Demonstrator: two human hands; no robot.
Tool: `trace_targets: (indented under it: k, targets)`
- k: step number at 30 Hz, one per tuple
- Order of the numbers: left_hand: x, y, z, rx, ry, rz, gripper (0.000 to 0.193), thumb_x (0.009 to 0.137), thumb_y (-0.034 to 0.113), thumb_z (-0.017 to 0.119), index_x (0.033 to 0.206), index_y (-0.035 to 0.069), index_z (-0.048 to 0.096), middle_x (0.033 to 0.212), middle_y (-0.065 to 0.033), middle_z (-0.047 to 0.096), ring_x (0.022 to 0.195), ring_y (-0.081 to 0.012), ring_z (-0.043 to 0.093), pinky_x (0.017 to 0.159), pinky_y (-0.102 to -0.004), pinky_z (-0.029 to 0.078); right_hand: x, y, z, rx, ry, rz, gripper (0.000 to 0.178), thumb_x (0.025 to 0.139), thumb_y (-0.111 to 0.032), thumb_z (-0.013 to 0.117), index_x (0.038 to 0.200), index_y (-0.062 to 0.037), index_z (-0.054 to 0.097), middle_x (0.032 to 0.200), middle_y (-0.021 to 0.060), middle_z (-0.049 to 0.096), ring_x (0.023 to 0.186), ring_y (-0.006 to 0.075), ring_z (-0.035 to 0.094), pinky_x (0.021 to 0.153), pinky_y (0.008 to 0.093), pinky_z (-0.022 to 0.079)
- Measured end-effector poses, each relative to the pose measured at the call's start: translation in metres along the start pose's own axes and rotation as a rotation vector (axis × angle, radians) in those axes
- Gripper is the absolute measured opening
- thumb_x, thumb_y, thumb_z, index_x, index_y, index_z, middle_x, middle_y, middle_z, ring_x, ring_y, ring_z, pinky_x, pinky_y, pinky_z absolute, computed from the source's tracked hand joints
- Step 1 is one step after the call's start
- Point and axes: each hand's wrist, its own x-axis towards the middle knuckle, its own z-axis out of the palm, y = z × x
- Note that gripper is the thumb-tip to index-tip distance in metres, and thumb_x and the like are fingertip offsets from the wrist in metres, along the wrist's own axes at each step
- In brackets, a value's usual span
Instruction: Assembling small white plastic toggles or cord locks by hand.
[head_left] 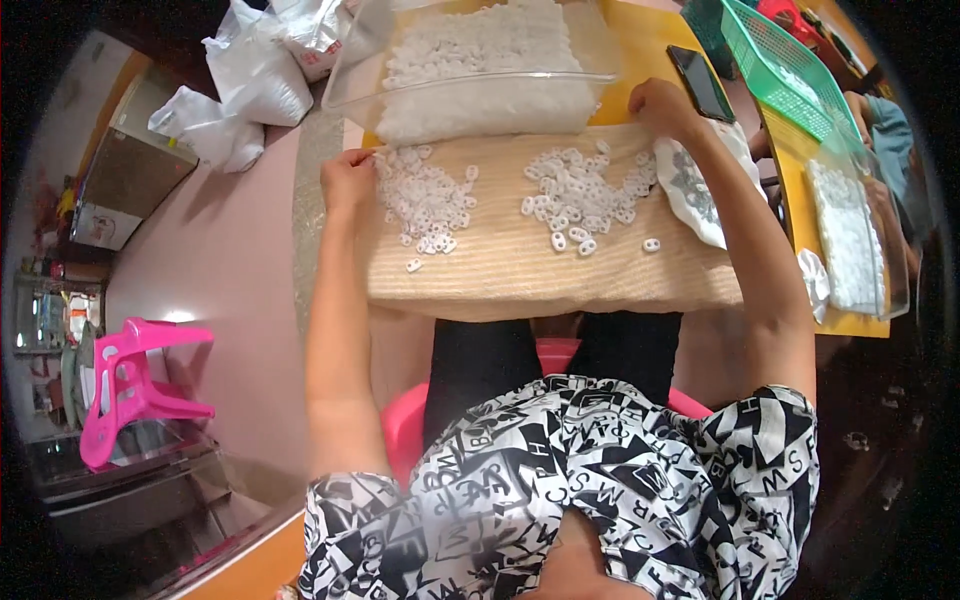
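A beige striped cloth (480,290) covers the near part of the table. Two loose heaps of small white oval pieces with two holes lie on it: a left heap (425,200) and a right heap (585,190). At the cloth's far left corner, my left hand (350,180) is closed, its fingertips pinching the cloth edge. My right hand (665,105) is closed at the far right, near the cloth's edge, between the clear tub and a black phone (700,82). What its fingers hold is hidden. Beneath my right forearm lies a white wavy-edged dish (710,225) with grey bits.
A clear tub (350,85) full of white pieces stands behind the heaps. To the right are a green basket (790,85), another clear tub of white pieces (845,240) and a person (890,140). White sacks (255,75) and a pink stool (140,385) are at left.
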Motion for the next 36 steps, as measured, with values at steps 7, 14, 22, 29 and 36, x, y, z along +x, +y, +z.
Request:
trace_targets:
  k: [7, 14, 22, 29, 36]
  targets:
    - [0.005, 0.015, 0.01, 0.227, -0.044, 0.027, 0.018, 0.072, 0.016, 0.061, 0.087, 0.007, 0.066, 0.078, -0.0134, 0.064, 0.07, -0.0239, 0.062, 0.065, -0.0324, 0.047, -0.013, -0.001, 0.0, -0.039, -0.072, -0.01, 0.014, 0.065, -0.013, 0.056, 0.072, -0.0034, 0.063, 0.073, 0.015, 0.06, 0.071, 0.0305, 0.058, 0.065, 0.0375, 0.045]
    - [0.01, 0.002, 0.008, 0.166, -0.103, 0.105, 0.025, 0.075, 0.016, 0.056, 0.097, 0.005, 0.063, 0.079, -0.0129, 0.064, 0.071, -0.0196, 0.061, 0.066, -0.0302, 0.046, -0.02, 0.004, 0.002, -0.121, 0.064, -0.129, 0.016, 0.068, -0.009, 0.055, 0.08, -0.0003, 0.062, 0.078, 0.0174, 0.06, 0.074, 0.0308, 0.059, 0.066, 0.0358, 0.045]
    - [-0.111, 0.103, 0.031, -0.033, -0.15, 0.575, 0.008, 0.076, 0.001, 0.059, 0.083, -0.002, 0.06, 0.077, -0.0037, 0.057, 0.071, -0.0107, 0.053, 0.064, -0.0231, 0.043, -0.128, -0.09, -0.041, -0.136, 0.203, 0.069, 0.017, 0.071, -0.009, 0.057, 0.086, -0.0021, 0.062, 0.078, 0.0159, 0.06, 0.081, 0.0305, 0.056, 0.071, 0.037, 0.045]
    - [-0.172, 0.126, 0.065, -0.053, -0.457, 0.759, 0.012, 0.07, -0.001, 0.06, 0.082, 0.0, 0.06, 0.075, -0.0113, 0.056, 0.064, -0.02, 0.054, 0.058, -0.0268, 0.043, -0.206, -0.108, -0.047, 0.092, 0.213, 0.208, 0.01, 0.072, -0.009, 0.056, 0.077, -0.0015, 0.061, 0.079, 0.0162, 0.058, 0.083, 0.0322, 0.054, 0.073, 0.0387, 0.044]
    - [-0.18, 0.127, 0.079, 0.089, -0.469, 0.752, 0.015, 0.066, 0.001, 0.06, 0.081, 0.001, 0.058, 0.073, -0.013, 0.051, 0.07, -0.0295, 0.05, 0.063, -0.0384, 0.04, -0.23, -0.058, -0.062, -0.003, 0.398, 0.327, 0.014, 0.072, -0.008, 0.059, 0.085, -0.0001, 0.061, 0.077, 0.0185, 0.058, 0.074, 0.0321, 0.057, 0.067, 0.0364, 0.044]
